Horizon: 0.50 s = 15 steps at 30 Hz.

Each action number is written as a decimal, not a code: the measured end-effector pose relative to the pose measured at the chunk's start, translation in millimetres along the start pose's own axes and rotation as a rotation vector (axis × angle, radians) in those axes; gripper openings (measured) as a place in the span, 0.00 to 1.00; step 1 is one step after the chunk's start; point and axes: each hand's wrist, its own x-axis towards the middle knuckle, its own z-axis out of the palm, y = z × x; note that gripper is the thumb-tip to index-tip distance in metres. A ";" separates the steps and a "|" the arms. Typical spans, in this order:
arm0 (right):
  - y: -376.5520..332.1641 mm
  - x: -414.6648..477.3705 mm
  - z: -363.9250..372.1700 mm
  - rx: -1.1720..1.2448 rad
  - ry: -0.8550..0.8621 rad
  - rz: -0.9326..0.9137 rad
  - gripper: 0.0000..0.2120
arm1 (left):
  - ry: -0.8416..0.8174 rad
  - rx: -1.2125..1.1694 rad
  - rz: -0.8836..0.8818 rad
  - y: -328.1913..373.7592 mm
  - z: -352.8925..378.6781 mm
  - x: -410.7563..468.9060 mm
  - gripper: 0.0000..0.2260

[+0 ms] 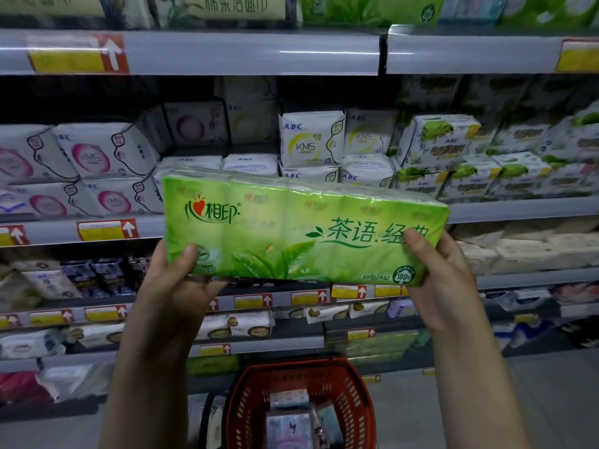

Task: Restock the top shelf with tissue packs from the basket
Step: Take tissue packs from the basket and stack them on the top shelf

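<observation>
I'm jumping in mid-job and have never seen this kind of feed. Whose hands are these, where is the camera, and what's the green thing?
There is no machine here: a person works with bare hands. The one picture comes from a camera worn on their head, looking forward and down. The left hand and right hand grip a green tissue pack by its lower corners, thumbs on the front. They hold it up in front of store shelves of white wrapped packs. A higher shelf rail runs across the top of the picture. Below, on the floor, stands the red basket with more packs inside.
</observation>
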 end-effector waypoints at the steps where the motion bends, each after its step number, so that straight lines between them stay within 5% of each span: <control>1: 1.6 -1.3 0.2 -0.005 0.019 -0.002 0.35 | 0.000 0.030 -0.011 0.9 -4.2 0.9 0.14; 8: 10.3 -6.5 -1.2 -0.043 0.034 -0.048 0.29 | -0.049 0.068 -0.033 -6.9 -16.6 6.4 0.12; 15: 0.4 -6.1 -12.2 -0.023 0.068 -0.067 0.30 | -0.094 0.023 -0.086 -10.3 2.0 20.4 0.28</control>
